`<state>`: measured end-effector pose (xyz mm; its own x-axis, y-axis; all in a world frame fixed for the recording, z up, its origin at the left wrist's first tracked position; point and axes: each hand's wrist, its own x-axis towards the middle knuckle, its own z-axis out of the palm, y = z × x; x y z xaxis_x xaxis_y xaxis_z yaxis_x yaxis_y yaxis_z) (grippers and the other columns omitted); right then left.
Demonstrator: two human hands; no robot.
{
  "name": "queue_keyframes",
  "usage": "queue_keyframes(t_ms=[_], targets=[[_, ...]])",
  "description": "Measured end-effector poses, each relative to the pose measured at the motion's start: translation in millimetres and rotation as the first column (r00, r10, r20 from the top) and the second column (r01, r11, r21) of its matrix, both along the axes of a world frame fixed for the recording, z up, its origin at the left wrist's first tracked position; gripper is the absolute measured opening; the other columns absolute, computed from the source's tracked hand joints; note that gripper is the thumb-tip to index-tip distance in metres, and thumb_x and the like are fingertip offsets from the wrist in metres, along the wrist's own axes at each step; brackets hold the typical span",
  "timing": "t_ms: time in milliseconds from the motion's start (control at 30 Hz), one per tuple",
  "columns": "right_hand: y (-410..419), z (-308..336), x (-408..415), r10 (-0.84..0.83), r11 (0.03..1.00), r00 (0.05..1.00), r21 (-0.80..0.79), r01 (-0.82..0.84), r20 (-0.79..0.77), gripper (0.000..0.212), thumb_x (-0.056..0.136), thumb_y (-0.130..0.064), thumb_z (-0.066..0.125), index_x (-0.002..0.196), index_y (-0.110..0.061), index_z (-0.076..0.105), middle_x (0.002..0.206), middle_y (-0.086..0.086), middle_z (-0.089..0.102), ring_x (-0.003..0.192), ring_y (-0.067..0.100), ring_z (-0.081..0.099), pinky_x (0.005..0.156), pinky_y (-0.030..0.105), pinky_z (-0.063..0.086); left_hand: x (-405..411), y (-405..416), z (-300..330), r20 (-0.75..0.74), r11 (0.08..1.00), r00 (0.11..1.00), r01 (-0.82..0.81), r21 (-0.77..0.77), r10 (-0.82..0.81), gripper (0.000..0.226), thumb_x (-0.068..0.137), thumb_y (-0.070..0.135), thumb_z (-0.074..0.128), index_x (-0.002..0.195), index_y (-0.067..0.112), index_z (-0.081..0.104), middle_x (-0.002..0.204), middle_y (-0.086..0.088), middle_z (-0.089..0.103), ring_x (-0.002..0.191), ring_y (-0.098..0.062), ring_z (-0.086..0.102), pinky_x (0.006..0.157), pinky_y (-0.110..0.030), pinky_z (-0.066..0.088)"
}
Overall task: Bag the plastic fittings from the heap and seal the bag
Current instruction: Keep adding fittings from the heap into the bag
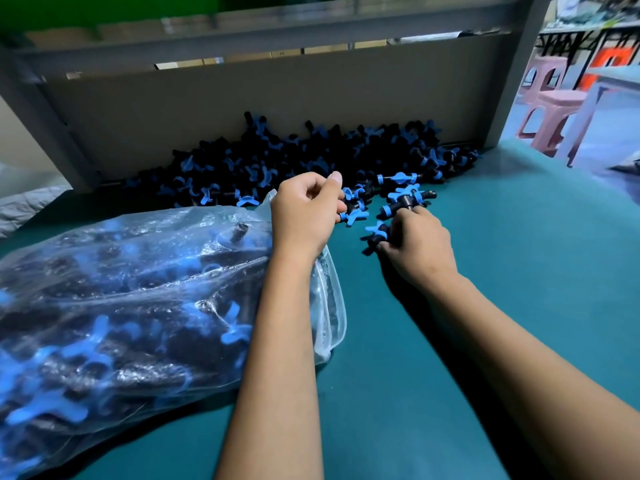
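A heap of black plastic fittings with blue handles [311, 157] lies against the cardboard back wall. A clear plastic bag [121, 306], well filled with the same fittings, lies on the left of the green table, its mouth toward the heap. My left hand [306, 213] is above the bag's mouth with fingers curled round fittings [353, 214]. My right hand [415, 244] rests on the table at the heap's near edge, fingers curled over several loose fittings [377, 230].
The green table top [502, 271] stretches right and toward me. A cardboard panel [242, 105] in a grey metal frame closes the back. Pink plastic stools [550, 109] stand off the table's far right. Grey fabric [20, 206] lies at far left.
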<state>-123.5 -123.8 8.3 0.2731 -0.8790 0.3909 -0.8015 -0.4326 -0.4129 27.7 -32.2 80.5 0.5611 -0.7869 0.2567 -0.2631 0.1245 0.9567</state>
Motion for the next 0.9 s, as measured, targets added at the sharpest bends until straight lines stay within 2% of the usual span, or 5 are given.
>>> queue_keyframes(t_ms=[100,200,300,633,900], targets=[[12.0,-2.4,-9.0,0.032,0.998,0.945,0.032,-0.045,0.326,0.031,0.081,-0.033,0.077,0.09,-0.02,0.05,0.079,-0.004,0.06,0.072,0.021,0.056,0.064,0.034,0.041,0.4,-1.8,-3.8,0.036,0.999,0.999,0.013,0.049,-0.015,0.027,0.096,0.025,0.066,0.076,0.007,0.07,0.064,0.0,0.071,0.053,-0.01,0.06,0.067,-0.027,0.051],[26.6,1.2,-11.4,-0.012,0.887,0.454,0.219,-0.406,0.891,0.023,0.094,-0.023,0.071,0.105,-0.014,0.053,0.075,0.003,0.068,0.058,0.02,0.066,0.054,0.028,0.052,1.0,-2.2,-8.2,0.087,0.989,0.995,0.037,0.146,-0.05,0.018,0.092,0.027,0.072,0.08,0.013,0.073,0.077,-0.005,0.075,0.05,-0.007,0.063,0.062,-0.023,0.047],[32.3,3.7,-12.8,-0.092,0.782,0.223,0.209,-0.587,0.97,0.015,0.1,-0.015,0.061,0.109,-0.008,0.053,0.086,0.013,0.068,0.062,0.029,0.072,0.052,0.027,0.056,0.5,-1.8,-13.0,0.109,0.959,0.985,0.101,0.266,-0.134,0.011,0.09,0.03,0.078,0.089,0.019,0.076,0.081,-0.005,0.077,0.055,-0.01,0.068,0.055,-0.02,0.044],[30.3,2.7,-16.1,-0.024,0.643,0.276,0.226,-0.731,0.961,0.006,0.096,-0.016,0.065,0.102,-0.016,0.065,0.087,0.009,0.073,0.066,0.024,0.072,0.056,0.028,0.057,-1.9,1.7,-13.6,-0.01,0.953,0.992,0.124,0.277,-0.126,0.04,0.073,0.007,0.092,0.101,0.007,0.064,0.077,-0.008,0.077,0.056,-0.016,0.069,0.071,-0.033,0.057],[26.0,0.3,-16.4,-0.162,0.769,0.204,0.253,-0.586,0.965,0.01,0.099,-0.02,0.063,0.094,-0.015,0.07,0.081,0.005,0.069,0.073,0.018,0.067,0.055,0.024,0.053,-0.5,-0.4,-13.9,-0.059,0.973,0.997,0.055,0.224,-0.043,0.037,0.073,0.012,0.092,0.098,0.011,0.065,0.069,-0.001,0.076,0.059,-0.011,0.068,0.062,-0.025,0.048]])
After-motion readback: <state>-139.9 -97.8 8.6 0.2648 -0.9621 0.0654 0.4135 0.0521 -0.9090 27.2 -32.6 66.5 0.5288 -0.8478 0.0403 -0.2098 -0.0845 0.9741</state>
